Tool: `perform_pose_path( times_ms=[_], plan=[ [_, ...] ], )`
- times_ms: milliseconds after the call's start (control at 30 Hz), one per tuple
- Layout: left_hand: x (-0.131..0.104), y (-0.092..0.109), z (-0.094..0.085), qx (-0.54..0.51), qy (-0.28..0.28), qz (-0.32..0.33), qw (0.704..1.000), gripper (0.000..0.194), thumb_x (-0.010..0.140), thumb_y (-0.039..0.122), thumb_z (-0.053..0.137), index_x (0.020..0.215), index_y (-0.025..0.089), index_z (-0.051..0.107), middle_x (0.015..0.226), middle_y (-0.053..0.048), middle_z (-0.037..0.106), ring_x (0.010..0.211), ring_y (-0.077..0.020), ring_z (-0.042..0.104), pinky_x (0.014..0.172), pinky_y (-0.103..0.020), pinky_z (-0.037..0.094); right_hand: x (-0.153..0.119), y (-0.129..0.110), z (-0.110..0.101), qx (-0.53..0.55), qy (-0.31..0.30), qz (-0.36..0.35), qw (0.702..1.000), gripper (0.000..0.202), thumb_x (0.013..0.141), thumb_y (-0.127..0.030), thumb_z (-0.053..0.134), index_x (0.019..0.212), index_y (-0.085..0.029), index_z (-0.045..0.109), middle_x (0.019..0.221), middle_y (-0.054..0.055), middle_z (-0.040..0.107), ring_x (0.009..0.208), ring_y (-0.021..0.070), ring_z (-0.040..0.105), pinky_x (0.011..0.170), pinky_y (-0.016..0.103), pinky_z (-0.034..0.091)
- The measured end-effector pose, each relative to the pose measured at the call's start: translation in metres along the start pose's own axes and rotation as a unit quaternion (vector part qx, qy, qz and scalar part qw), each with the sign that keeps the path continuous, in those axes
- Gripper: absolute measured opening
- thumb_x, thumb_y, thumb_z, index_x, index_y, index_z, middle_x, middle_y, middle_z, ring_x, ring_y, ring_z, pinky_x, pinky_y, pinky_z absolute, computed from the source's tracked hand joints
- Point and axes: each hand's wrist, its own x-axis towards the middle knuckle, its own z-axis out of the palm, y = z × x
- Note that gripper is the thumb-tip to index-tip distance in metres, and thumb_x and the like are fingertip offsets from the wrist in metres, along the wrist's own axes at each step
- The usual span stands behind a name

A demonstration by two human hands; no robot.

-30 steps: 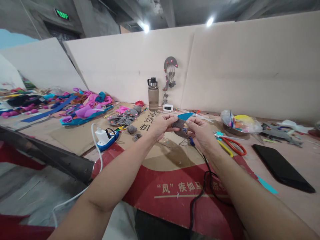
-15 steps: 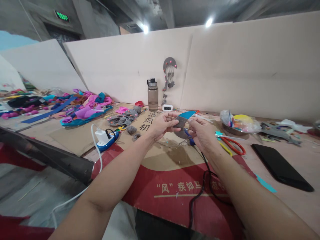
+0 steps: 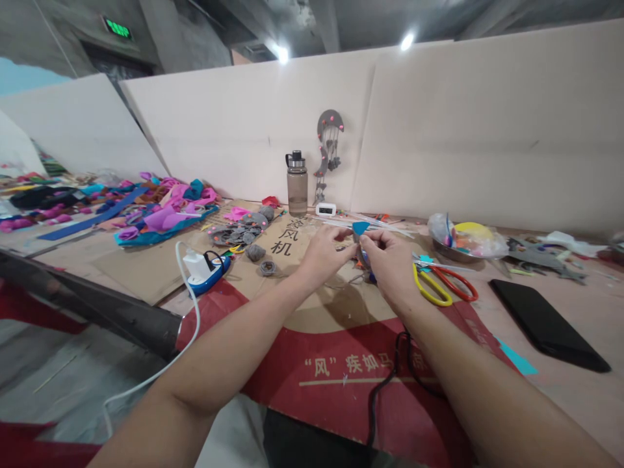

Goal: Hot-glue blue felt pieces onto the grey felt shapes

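A small felt piece, blue (image 3: 361, 227) on top and grey below, is held up between my hands over the cardboard. My right hand (image 3: 390, 260) pinches it between thumb and forefinger. My left hand (image 3: 329, 252) is curled, its thumb and finger tips at the left edge of the felt. Partly hidden behind my hands lies a dark blue tool with a black cord (image 3: 375, 396) running toward me. Scissors with yellow handles (image 3: 433, 289) and scissors with red handles (image 3: 458, 284) rest just right of my right hand.
Red-and-brown cardboard (image 3: 336, 403) covers the table front. A bottle (image 3: 297, 188) and small white clock (image 3: 325, 209) stand at the back. Left are grey yarn balls (image 3: 255, 252), a blue power strip (image 3: 209, 276) and felt scraps. Right are a phone (image 3: 548, 325) and a bowl (image 3: 455, 250).
The felt piece has been turned or folded, and less of its grey side shows. My left hand has shifted slightly right, and the yellow scissors handles are more exposed.
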Motion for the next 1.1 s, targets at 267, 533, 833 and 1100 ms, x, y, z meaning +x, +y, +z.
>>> perform_pose_path(
  times_ms=[267, 533, 833, 1100],
  plan=[
    [-0.002, 0.0, 0.006, -0.175, -0.018, -0.081, 0.981, 0.008, 0.08, 0.012, 0.063, 0.083, 0.016, 0.068, 0.084, -0.003, 0.071, 0.076, -0.0124, 0.063, 0.075, -0.025, 0.05, -0.009, -0.01, 0.005, 0.018, -0.042, -0.017, 0.999, 0.019, 0.077, -0.037, 0.065, 0.08, -0.018, 0.07, 0.068, 0.001, 0.066, 0.061, 0.0138, 0.055, 0.059, 0.028, 0.045],
    [-0.005, 0.01, 0.001, -0.267, -0.021, -0.174, 0.948, 0.007, 0.077, 0.02, 0.067, 0.075, 0.015, 0.063, 0.07, 0.0, 0.063, 0.058, -0.0081, 0.054, 0.051, -0.019, 0.045, -0.008, -0.01, 0.004, 0.027, -0.028, -0.02, 0.999, 0.016, 0.078, -0.034, 0.065, 0.079, -0.019, 0.067, 0.069, 0.001, 0.065, 0.063, 0.0143, 0.056, 0.06, 0.028, 0.046],
    [-0.002, -0.002, 0.008, -0.374, -0.053, -0.196, 0.905, 0.013, 0.076, 0.021, 0.07, 0.079, 0.015, 0.058, 0.074, 0.0, 0.064, 0.069, -0.0107, 0.062, 0.072, -0.029, 0.057, -0.005, -0.004, 0.003, 0.015, -0.028, -0.022, 0.999, 0.017, 0.08, -0.035, 0.064, 0.079, -0.018, 0.067, 0.069, 0.0, 0.063, 0.062, 0.0136, 0.053, 0.057, 0.027, 0.042],
    [-0.004, 0.005, 0.004, -0.326, -0.064, -0.142, 0.932, 0.01, 0.082, 0.027, 0.064, 0.082, 0.017, 0.064, 0.083, -0.002, 0.064, 0.074, -0.0126, 0.062, 0.07, -0.027, 0.058, -0.002, -0.002, 0.002, 0.019, -0.016, -0.026, 0.999, 0.017, 0.078, -0.036, 0.064, 0.077, -0.019, 0.066, 0.072, 0.001, 0.066, 0.065, 0.0146, 0.055, 0.063, 0.028, 0.045]
  ],
)
